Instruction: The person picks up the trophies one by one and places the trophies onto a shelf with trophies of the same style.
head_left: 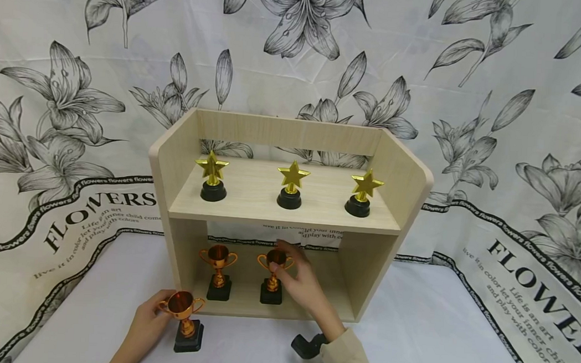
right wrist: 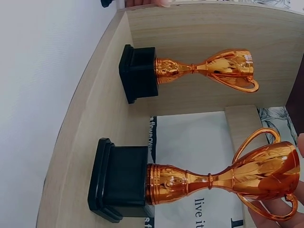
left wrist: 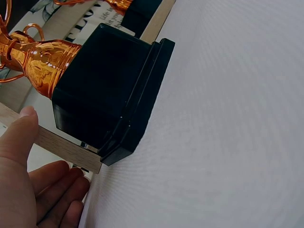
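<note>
My right hand holds an orange-gold trophy cup by its bowl, thumb on the near side and fingers behind. Its black base stands upright on the lower shelf. To its left, a matching trophy stands on that shelf. My left hand is beside a third such trophy, which is upright in front of the shelf's left end. In the left wrist view, the thumb and loosely bent fingers are apart, with nothing visible between them. Whether a fingertip touches that trophy's handle is hard to tell.
A pale wooden two-tier shelf unit stands on the white cloth-covered table. Three gold star trophies with black bases line the upper tier, including the middle one. A curved black object is by my right wrist. Flower-print fabric hangs behind.
</note>
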The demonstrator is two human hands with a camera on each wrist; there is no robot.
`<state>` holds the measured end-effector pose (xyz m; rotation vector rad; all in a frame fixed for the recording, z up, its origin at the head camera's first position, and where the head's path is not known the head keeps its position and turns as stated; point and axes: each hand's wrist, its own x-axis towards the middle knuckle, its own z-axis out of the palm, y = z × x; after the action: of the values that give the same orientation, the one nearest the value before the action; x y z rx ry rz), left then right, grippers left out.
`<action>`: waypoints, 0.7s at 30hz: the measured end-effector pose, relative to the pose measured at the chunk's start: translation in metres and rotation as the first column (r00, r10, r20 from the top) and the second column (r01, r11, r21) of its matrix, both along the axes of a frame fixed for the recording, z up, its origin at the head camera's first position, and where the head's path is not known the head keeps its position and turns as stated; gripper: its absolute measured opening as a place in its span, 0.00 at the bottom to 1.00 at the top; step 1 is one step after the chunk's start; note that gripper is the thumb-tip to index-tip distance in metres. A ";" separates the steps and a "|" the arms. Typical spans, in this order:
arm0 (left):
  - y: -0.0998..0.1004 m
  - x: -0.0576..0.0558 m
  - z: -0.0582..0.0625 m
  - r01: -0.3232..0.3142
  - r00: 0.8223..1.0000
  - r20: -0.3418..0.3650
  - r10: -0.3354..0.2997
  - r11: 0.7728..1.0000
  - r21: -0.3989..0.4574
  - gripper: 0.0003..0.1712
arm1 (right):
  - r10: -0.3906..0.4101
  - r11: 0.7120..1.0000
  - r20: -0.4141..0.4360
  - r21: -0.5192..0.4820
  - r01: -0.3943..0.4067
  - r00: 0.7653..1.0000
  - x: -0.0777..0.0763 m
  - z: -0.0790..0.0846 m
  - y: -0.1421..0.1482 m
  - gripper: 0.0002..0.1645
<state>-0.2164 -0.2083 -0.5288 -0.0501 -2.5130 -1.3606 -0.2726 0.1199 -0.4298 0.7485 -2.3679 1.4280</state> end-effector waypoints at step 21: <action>-0.001 -0.001 -0.003 -0.010 1.000 -0.025 0.010 1.000 -0.012 0.16 | -0.055 0.998 0.038 0.015 0.055 0.998 0.023 0.025 0.000 0.34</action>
<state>-0.2174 -0.2089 -0.5316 -0.0566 -2.4980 -1.3328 -0.2501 0.1198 -0.4048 0.6602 -2.4102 1.4166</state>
